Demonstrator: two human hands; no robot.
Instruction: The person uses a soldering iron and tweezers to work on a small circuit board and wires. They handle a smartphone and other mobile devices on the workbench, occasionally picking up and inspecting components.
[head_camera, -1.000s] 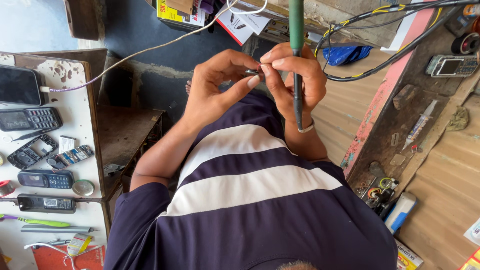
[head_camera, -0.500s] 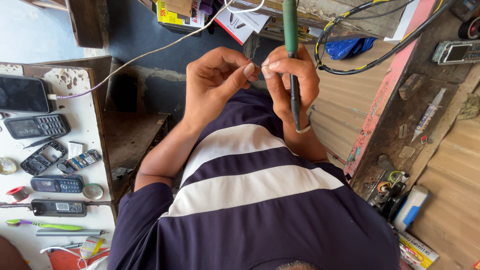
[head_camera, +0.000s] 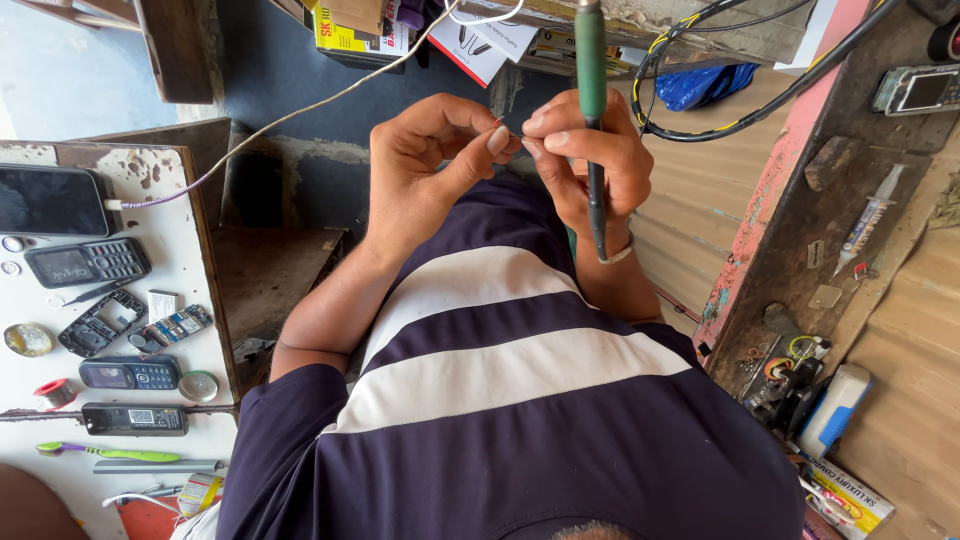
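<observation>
Head view, looking down over the person's striped shirt. Both hands are raised in front of the chest, fingertips meeting.

Left hand: thumb and forefinger pinched together on a very small item at the tips; a speck of red shows there, too small to identify.

Right hand: fingers closed around a green-handled tool, with a dark shaft running down past the wrist. The handle stands roughly upright in the frame. Its thumb and forefinger also pinch toward the left fingertips; the 2 hands touch or nearly touch at that point.

Left of the person, a white bench carries a smartphone with a cable plugged in, 3 keypad phones, an opened phone shell, a bare circuit board and a green toothbrush.

To the right, a worn wooden shelf holds a syringe-like tube and a tangle of small parts; black and yellow cables loop above it.
</observation>
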